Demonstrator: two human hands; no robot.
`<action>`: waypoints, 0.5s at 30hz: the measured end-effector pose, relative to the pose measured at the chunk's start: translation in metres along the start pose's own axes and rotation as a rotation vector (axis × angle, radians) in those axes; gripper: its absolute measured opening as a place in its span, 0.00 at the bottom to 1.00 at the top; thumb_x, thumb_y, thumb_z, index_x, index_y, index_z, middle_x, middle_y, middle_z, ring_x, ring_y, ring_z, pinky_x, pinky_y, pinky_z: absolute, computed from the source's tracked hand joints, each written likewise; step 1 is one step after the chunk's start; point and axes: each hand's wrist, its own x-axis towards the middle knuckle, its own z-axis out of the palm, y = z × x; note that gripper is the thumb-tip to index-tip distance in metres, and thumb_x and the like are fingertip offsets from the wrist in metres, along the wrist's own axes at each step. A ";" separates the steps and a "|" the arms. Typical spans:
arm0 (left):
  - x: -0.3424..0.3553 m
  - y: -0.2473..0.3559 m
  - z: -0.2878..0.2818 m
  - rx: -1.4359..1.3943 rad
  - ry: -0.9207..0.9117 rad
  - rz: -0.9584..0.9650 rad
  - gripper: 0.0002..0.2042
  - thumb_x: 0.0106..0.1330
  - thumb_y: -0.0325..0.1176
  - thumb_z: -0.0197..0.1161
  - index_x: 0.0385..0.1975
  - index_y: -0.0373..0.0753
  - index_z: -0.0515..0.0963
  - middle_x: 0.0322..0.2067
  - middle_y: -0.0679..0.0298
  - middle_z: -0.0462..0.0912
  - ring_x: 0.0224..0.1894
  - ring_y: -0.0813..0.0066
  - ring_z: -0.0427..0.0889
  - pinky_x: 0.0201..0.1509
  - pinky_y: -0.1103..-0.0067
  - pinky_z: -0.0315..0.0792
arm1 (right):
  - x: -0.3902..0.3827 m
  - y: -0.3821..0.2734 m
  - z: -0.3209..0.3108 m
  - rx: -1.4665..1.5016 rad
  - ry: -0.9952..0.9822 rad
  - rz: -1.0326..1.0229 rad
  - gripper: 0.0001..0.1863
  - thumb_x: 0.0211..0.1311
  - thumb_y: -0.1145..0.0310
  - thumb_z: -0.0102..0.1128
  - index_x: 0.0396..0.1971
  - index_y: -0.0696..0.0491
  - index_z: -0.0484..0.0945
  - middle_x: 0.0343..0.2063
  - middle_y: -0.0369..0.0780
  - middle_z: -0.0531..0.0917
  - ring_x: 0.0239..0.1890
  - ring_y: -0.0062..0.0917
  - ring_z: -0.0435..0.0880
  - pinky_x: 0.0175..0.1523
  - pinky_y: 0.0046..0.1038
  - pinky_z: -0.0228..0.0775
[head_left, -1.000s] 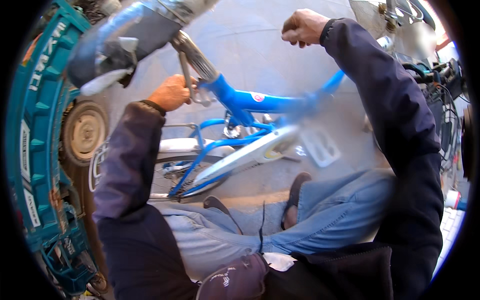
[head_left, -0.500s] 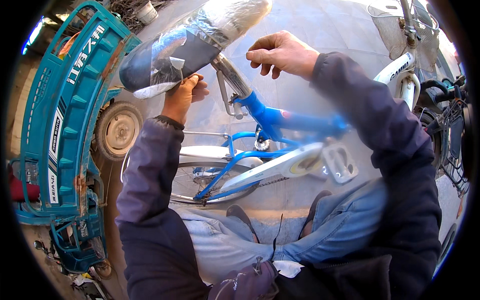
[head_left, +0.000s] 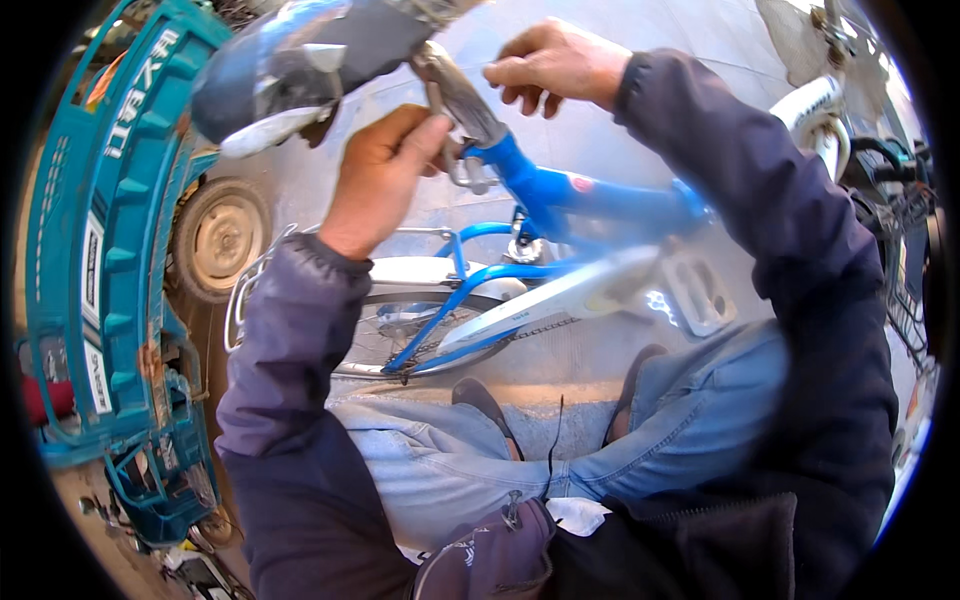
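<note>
A blue and white bicycle [head_left: 560,195] stands before me, its saddle [head_left: 325,75] partly wrapped in torn clear and silvery film and tilted toward the upper left. Below the saddle is a metal seat post [head_left: 462,95] with a lever [head_left: 435,98] beside it. My left hand [head_left: 380,175] is closed at the lever's lower end, by the seat clamp, thumb on top; some fingertips are hidden. To the right of the post my right hand [head_left: 565,65] hangs in the air. Its fingers are loosely curled and apart, with nothing visible in them.
At the left stands a teal cargo tricycle [head_left: 130,190] with a rusty-rimmed wheel [head_left: 222,240]. Another white bicycle frame [head_left: 808,105] with a mesh basket is at the upper right. The pedal [head_left: 700,295] and chain guard [head_left: 560,300] lie close to my knees.
My left hand has left the underside of the saddle and moved right to the lever by the seat post. The right hand stays nearly in place. The view has shifted slightly.
</note>
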 end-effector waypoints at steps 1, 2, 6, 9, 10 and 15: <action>-0.001 0.002 -0.009 0.042 -0.004 -0.009 0.15 0.69 0.43 0.54 0.34 0.35 0.77 0.25 0.67 0.79 0.28 0.80 0.77 0.35 0.82 0.71 | 0.001 -0.005 -0.005 -0.043 -0.030 0.004 0.25 0.66 0.52 0.51 0.46 0.61 0.78 0.34 0.43 0.82 0.31 0.26 0.82 0.37 0.20 0.77; -0.001 -0.011 -0.011 -0.007 0.005 -0.036 0.15 0.70 0.43 0.54 0.35 0.36 0.78 0.24 0.68 0.78 0.28 0.80 0.77 0.35 0.82 0.70 | 0.004 -0.006 -0.013 0.043 -0.035 0.028 0.20 0.65 0.57 0.52 0.41 0.61 0.78 0.30 0.42 0.82 0.28 0.25 0.81 0.34 0.22 0.76; 0.004 -0.050 -0.045 -0.035 0.229 -0.202 0.16 0.72 0.43 0.50 0.42 0.36 0.78 0.33 0.63 0.83 0.33 0.76 0.83 0.39 0.81 0.77 | 0.023 0.018 -0.060 0.292 0.102 0.076 0.20 0.66 0.58 0.51 0.43 0.61 0.76 0.36 0.44 0.82 0.31 0.27 0.82 0.36 0.28 0.78; 0.015 -0.086 -0.113 -0.481 0.378 -0.360 0.19 0.71 0.43 0.49 0.49 0.34 0.74 0.44 0.57 0.81 0.46 0.67 0.81 0.51 0.75 0.76 | 0.047 0.063 -0.107 0.875 0.140 0.067 0.27 0.71 0.53 0.43 0.53 0.63 0.66 0.48 0.48 0.77 0.41 0.30 0.80 0.42 0.30 0.77; 0.018 -0.096 -0.138 -0.591 0.375 -0.342 0.20 0.71 0.41 0.46 0.52 0.32 0.72 0.48 0.55 0.79 0.50 0.65 0.79 0.55 0.73 0.74 | 0.046 0.067 -0.116 0.965 0.095 0.026 0.33 0.72 0.49 0.37 0.61 0.65 0.56 0.56 0.52 0.70 0.49 0.36 0.78 0.47 0.32 0.76; 0.013 0.013 -0.086 -0.705 0.647 -0.190 0.25 0.72 0.34 0.40 0.64 0.25 0.54 0.64 0.44 0.59 0.66 0.48 0.58 0.70 0.57 0.56 | 0.018 0.018 -0.097 1.042 0.090 -0.079 0.44 0.67 0.39 0.37 0.68 0.61 0.40 0.65 0.57 0.55 0.59 0.47 0.70 0.55 0.38 0.74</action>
